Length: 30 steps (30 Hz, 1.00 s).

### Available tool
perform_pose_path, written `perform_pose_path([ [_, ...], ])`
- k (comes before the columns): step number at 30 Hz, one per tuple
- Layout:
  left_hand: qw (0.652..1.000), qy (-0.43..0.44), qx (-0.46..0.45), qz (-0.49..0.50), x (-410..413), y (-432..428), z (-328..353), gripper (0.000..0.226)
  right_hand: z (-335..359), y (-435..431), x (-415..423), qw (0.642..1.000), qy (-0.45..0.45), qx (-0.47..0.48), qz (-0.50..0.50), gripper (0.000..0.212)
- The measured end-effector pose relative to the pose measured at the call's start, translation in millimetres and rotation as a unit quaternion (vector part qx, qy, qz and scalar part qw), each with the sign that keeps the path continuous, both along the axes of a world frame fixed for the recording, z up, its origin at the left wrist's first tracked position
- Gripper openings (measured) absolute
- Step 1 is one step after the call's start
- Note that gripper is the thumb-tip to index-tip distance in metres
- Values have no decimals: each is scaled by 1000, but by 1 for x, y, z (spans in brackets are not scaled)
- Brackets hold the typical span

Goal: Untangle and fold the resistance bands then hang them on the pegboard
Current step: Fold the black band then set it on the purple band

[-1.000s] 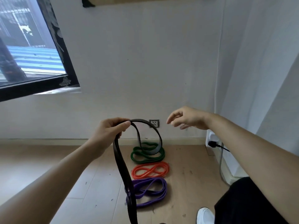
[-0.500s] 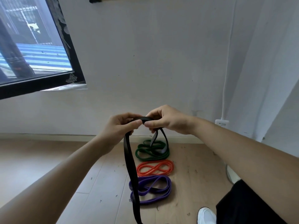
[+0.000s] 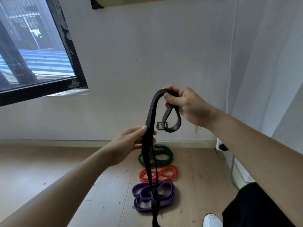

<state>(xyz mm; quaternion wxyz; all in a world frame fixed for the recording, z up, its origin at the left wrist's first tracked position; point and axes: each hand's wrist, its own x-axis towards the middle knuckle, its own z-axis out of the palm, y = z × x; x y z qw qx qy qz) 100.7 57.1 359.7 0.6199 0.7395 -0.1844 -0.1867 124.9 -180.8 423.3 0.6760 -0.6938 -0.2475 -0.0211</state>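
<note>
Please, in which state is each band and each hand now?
black band, held up, strands hanging down
right hand, pinches its top fold
left hand, grips the hanging strands
green band, coiled on the floor
orange band, coiled on the floor
purple band, coiled on the floor

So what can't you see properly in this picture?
Head view:
Black band: lower end cut off by the bottom edge.
Board on the wall: only a strip shows at the top edge; no pegs visible.
Green band: left part hidden behind the black band.
</note>
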Motion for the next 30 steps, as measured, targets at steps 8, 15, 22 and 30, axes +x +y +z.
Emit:
perform_pose_path([
  [8,998,-42,42,-1,-6,-18,-9,30,5,-30,10,992,33,88,-79,12],
  [15,982,-131,35,135,0,-15,-3,13,-14,-63,25,988,62,55,-133,14],
  [22,963,-129,-86,222,5,-1,10,18,-42,-87,30,983,135,-103,-73,12],
  [30,960,-96,-161,209,1,5,22,24,-62,-50,20,909,175,-371,73,23],
])
